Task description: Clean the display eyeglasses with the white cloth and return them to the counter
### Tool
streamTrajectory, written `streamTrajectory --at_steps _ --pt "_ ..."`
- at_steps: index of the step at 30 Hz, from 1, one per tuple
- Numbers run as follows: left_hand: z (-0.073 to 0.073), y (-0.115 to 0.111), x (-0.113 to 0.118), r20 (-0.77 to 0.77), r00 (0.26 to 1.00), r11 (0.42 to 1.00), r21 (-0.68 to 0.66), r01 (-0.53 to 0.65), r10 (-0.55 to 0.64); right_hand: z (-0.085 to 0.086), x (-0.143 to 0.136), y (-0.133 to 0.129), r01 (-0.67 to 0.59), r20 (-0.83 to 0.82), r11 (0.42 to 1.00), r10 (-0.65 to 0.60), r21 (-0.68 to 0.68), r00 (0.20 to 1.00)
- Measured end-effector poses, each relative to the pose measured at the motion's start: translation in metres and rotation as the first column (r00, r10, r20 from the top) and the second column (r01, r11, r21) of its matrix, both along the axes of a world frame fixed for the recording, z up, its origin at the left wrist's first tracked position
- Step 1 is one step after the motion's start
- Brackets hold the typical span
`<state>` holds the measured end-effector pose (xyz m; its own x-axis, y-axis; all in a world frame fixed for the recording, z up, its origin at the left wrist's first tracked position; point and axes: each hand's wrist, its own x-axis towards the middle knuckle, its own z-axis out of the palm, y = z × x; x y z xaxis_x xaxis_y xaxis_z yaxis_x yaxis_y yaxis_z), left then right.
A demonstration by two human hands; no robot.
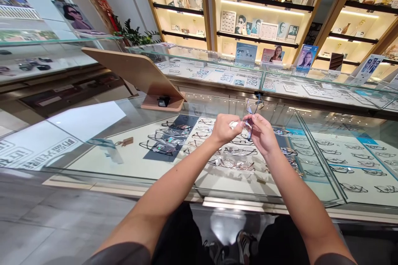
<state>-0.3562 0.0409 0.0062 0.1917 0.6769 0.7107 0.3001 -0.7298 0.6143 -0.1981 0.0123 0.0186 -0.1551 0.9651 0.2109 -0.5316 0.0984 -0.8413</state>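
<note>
Above the glass counter I hold a pair of eyeglasses [255, 104] with dark, thin rims. My right hand [264, 134] pinches the frame between thumb and fingers, and a dark temple arm runs down past the palm. Closed in a fist, my left hand [226, 129] meets the glasses from the left. A small white piece of cloth or tissue [233, 125] pokes out of it; most of it is hidden in the fingers. Under the counter glass, rows of spectacles [239, 150] lie below both hands.
A tilted wooden-backed mirror [137, 70] stands on the counter [130, 172] at the left. Beyond it runs another glass display case [217, 75] with small sign cards. Lit shelves [264, 6] line the back wall. A brown tag [127, 141] lies left of the spectacles.
</note>
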Motion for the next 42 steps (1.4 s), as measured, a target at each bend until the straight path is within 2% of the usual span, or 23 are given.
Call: streamTrajectory --at_steps 2,4,7,9,12,14,17,19,22,24,31,42 --pt "0.0 0.005 -0.004 0.114 0.994 0.999 -0.046 0.002 0.004 0.0 0.002 0.001 0.013 -0.006 1.0 -0.013 -0.002 1.0" --pt "0.001 0.014 -0.013 0.233 0.971 0.992 -0.126 -0.032 0.061 0.0 0.004 0.004 0.017 -0.012 1.0 -0.017 -0.008 1.0" --pt "0.004 0.036 -0.036 0.294 0.907 0.938 -0.263 -0.227 0.302 -0.001 0.009 0.008 0.023 -0.018 1.0 -0.024 -0.017 1.0" --pt "0.005 0.052 -0.054 0.289 0.84 0.863 -0.37 -0.344 0.459 -0.002 0.011 0.011 0.036 -0.013 0.999 -0.036 -0.021 0.999" --pt "0.003 0.073 -0.079 0.259 0.742 0.746 -0.492 -0.449 0.618 -0.005 0.014 0.015 0.049 -0.004 0.998 -0.049 -0.026 0.999" --pt "-0.001 0.08 -0.091 0.178 0.681 0.658 -0.512 -0.552 0.71 -0.006 0.014 0.017 0.05 -0.002 0.998 -0.05 -0.029 0.999" --pt "-0.008 0.085 -0.103 -0.015 0.603 0.526 -0.47 -0.708 0.798 -0.008 0.014 0.018 0.053 -0.01 0.998 -0.053 -0.037 0.999" --pt "-0.013 0.085 -0.108 -0.164 0.596 0.483 -0.439 -0.758 0.786 -0.008 0.015 0.019 0.058 -0.02 0.997 -0.059 -0.045 0.998" --pt "-0.016 0.087 -0.115 -0.355 0.628 0.473 -0.435 -0.767 0.692 -0.008 0.016 0.02 0.058 -0.015 0.997 -0.059 -0.048 0.998" --pt "-0.017 0.087 -0.119 -0.417 0.625 0.453 -0.444 -0.773 0.66 -0.007 0.018 0.021 0.055 -0.017 0.997 -0.056 -0.046 0.998" --pt "-0.015 0.083 -0.123 -0.517 0.585 0.363 -0.47 -0.804 0.626 -0.001 0.031 0.028 0.101 -0.047 0.995 -0.101 -0.011 0.994" --pt "-0.008 0.079 -0.124 -0.582 0.572 0.302 -0.499 -0.812 0.578 0.003 0.044 0.035 0.146 -0.077 0.989 -0.144 0.03 0.987"
